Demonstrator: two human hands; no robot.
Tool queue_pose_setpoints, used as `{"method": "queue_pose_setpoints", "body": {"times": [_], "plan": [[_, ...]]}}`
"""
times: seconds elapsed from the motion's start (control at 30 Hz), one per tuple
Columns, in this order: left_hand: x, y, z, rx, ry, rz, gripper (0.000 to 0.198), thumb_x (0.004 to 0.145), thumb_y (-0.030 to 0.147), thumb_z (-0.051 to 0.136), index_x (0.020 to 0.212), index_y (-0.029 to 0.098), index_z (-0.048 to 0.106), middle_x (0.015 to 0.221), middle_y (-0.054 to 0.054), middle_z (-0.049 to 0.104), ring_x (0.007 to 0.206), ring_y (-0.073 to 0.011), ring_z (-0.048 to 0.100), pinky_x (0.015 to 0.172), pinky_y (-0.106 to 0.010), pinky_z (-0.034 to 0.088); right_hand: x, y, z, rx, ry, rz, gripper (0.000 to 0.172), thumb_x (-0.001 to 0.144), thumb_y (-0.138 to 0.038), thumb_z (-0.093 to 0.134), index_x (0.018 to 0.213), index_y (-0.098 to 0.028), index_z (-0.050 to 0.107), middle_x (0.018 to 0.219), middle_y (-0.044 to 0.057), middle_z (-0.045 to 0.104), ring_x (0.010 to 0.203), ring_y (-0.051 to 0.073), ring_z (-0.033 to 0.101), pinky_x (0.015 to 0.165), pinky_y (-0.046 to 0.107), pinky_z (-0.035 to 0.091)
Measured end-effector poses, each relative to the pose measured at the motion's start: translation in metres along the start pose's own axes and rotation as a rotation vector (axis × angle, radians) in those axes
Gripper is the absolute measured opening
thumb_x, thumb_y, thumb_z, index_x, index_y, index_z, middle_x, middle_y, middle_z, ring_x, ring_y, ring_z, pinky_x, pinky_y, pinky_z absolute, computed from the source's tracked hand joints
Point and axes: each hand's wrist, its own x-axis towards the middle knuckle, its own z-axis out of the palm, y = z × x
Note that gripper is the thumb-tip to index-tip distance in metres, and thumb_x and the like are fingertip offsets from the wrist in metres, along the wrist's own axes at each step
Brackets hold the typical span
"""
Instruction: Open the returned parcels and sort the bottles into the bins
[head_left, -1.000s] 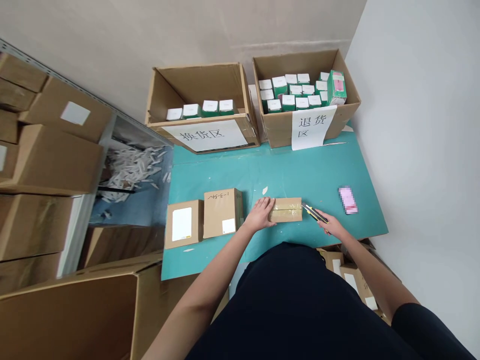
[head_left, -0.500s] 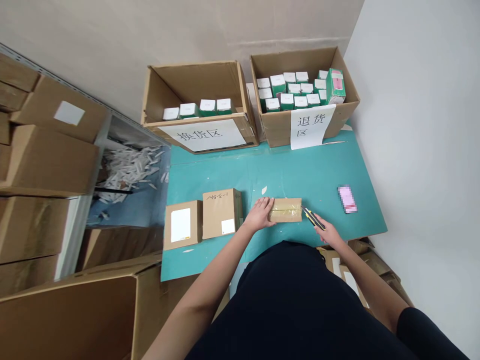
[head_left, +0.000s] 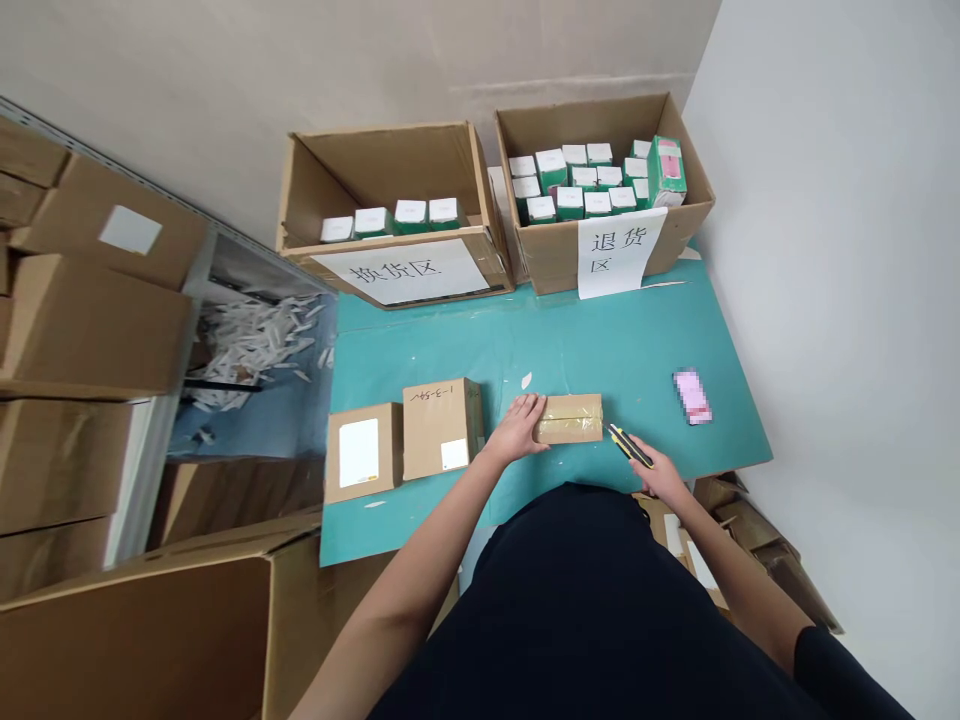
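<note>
A small cardboard box (head_left: 574,419) lies on the green tabletop (head_left: 457,340), with shiny tape along its top seam. My left hand (head_left: 517,430) grips the box's left end, thumb on the near side and fingers on the far side. My right hand (head_left: 656,470) is closed round a yellow-and-black box cutter (head_left: 630,445). The cutter's blade points at the right end of the box, close to the seam; whether it touches the cardboard I cannot tell.
Two closed cartons (head_left: 435,430) stand at left. At the back, a left open box (head_left: 491,250) and a right open box (head_left: 551,262) hold green-and-white packages. A blurred pink phone-like object (head_left: 692,396) lies at right. A large open carton (head_left: 300,600) stands lower left.
My right hand has drawn the box cutter slightly toward my body and to the right. The left hand keeps its hold on the box.
</note>
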Motion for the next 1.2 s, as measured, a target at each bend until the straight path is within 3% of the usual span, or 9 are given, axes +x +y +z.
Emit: {"method": "queue_pose_setpoints", "body": {"times": [0.13, 0.37, 0.83, 1.0, 1.2], "plan": [[0.0, -0.003, 0.003, -0.047, 0.017, -0.003, 0.113, 0.067, 0.055, 0.082, 0.158, 0.019, 0.027, 0.159, -0.02, 0.037, 0.15, -0.0416, 0.028, 0.124, -0.057, 0.02, 0.011, -0.011, -0.011, 0.035, 0.01, 0.014, 0.067, 0.087, -0.034, 0.061, 0.152, -0.025, 0.049, 0.068, -0.004, 0.061, 0.041, 0.009, 0.049, 0.036, 0.02, 0.04], [0.0, -0.004, 0.004, -0.024, 0.02, 0.009, 0.114, 0.067, 0.056, 0.082, 0.158, 0.016, 0.027, 0.158, -0.022, 0.037, 0.15, -0.0424, 0.029, 0.125, -0.057, 0.018, 0.026, -0.015, -0.003, 0.03, 0.015, -0.003, 0.068, 0.086, -0.033, 0.065, 0.152, -0.027, 0.049, 0.068, -0.005, 0.061, 0.04, 0.008, 0.048, 0.036, 0.019, 0.039], [0.002, -0.001, 0.005, 0.02, 0.045, 0.012, 0.117, 0.065, 0.056, 0.084, 0.158, 0.014, 0.028, 0.155, -0.023, 0.04, 0.147, -0.043, 0.033, 0.124, -0.057, 0.021, 0.004, 0.01, 0.009, -0.042, -0.049, -0.055, 0.068, 0.083, -0.041, 0.065, 0.148, -0.023, 0.055, 0.064, -0.003, 0.063, 0.038, 0.011, 0.049, 0.039, 0.024, 0.043], [0.001, -0.002, 0.006, 0.014, 0.017, -0.004, 0.116, 0.069, 0.062, 0.08, 0.16, 0.016, 0.025, 0.16, -0.022, 0.036, 0.151, -0.0416, 0.027, 0.125, -0.057, 0.017, -0.002, 0.022, 0.003, -0.048, 0.033, -0.063, 0.066, 0.083, -0.042, 0.064, 0.145, -0.024, 0.057, 0.065, -0.003, 0.064, 0.044, 0.014, 0.055, 0.046, 0.026, 0.048], [-0.008, 0.004, 0.004, -0.106, 0.046, -0.074, 0.109, 0.073, 0.07, 0.074, 0.159, 0.02, 0.028, 0.167, -0.019, 0.025, 0.156, -0.0383, 0.017, 0.125, -0.055, 0.018, 0.017, 0.034, -0.01, 0.073, 0.309, -0.053, 0.071, 0.078, -0.054, 0.064, 0.139, -0.018, 0.057, 0.086, 0.003, 0.068, 0.056, 0.015, 0.059, 0.055, 0.029, 0.053]]}}
